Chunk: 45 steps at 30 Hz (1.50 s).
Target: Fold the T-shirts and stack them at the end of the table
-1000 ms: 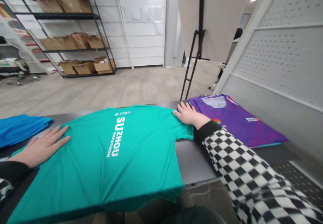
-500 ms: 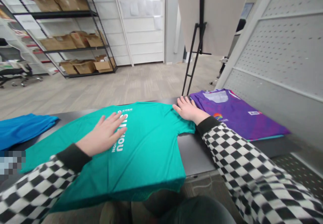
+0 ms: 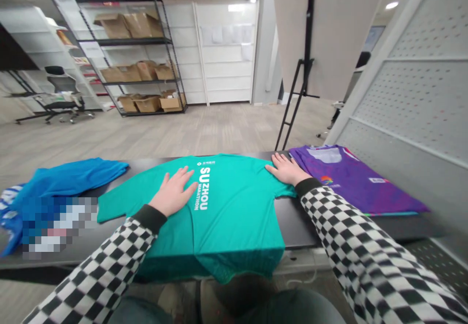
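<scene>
Two hands show, one left hand (image 3: 172, 192) and one right hand (image 3: 287, 169). One desk (image 3: 294, 219) carries three T-shirts: one teal T-shirt (image 3: 234, 221), one blue T-shirt (image 3: 69, 180) and one purple T-shirt (image 3: 356, 182). Farther off are one wire shelving unit (image 3: 127, 42) with cardboard boxes (image 3: 142, 26) on three shelves, one office chair (image 3: 62, 85) and one board (image 3: 336, 36).

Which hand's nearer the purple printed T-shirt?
Right. The right hand rests on the teal Suzhou Marathon T-shirt, right beside the purple printed T-shirt. The left hand lies farther away, on the teal shirt's middle.
</scene>
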Motion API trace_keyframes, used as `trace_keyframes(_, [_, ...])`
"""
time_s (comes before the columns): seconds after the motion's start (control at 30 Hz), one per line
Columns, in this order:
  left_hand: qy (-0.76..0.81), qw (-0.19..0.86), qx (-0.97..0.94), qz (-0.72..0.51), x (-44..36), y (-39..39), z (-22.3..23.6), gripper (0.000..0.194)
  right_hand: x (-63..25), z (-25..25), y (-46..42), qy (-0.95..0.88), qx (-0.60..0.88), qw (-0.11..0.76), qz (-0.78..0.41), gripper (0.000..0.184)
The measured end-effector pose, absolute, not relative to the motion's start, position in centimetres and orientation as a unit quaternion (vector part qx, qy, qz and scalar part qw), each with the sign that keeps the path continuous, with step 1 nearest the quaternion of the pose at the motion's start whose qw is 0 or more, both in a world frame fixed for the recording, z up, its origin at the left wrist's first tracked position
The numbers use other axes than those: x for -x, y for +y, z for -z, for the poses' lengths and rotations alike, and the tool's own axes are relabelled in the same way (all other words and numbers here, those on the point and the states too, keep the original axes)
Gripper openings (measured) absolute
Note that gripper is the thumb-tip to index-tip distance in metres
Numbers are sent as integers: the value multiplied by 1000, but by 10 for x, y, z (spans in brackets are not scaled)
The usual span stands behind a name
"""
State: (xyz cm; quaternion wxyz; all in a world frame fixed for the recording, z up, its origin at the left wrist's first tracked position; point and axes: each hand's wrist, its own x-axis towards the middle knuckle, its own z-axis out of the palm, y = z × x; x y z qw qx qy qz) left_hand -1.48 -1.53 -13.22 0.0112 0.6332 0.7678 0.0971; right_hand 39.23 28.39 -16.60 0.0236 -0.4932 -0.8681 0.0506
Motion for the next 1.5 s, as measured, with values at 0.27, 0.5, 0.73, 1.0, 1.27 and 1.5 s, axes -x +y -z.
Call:
trace_keyframes(0.27, [812,23,-581,-60,70,-113,155,83,-394,153,284,-864,503,-13,-9,91])
trace_keyframes(0.5, [801,11,-585,-126,83,-121,132,80,-361,128,188,-865,495,76,12,98])
trace_keyframes(0.73, [791,31,-610,-38,99,-128,152,94,-354,155,114,-880,473,4,-46,97])
trace_keyframes(1.0, [786,47,-616,-39,106,-108,152,93,-364,148,143,-885,463,-18,-50,95])
trace_keyframes(1.27, [764,-35,-637,-94,64,-121,129,76,-334,123,91,-893,448,40,5,92])
trace_keyframes(1.5, [718,34,-693,-62,17,-160,150,89,-321,140,12,-927,370,18,-57,98])
